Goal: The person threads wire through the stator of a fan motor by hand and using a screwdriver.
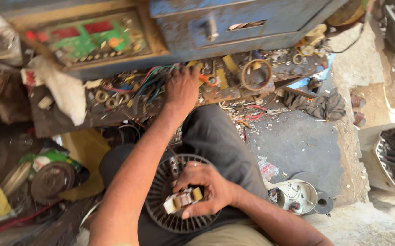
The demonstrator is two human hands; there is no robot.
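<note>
Care w/ reach: left hand (182,89), fingers narrow, rummaging desk (60,119) wires (149,82); right hand (206,187) gripping small coil part (182,200) over round fan grille (161,191)—keep steady.

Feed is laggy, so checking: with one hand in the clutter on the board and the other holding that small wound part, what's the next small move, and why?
Probably close the left hand on one piece and lift it clear. It lies flat among loose wires and rings, gripping nothing visible, while the right hand holds the small coil part over the round slotted housing.
</note>
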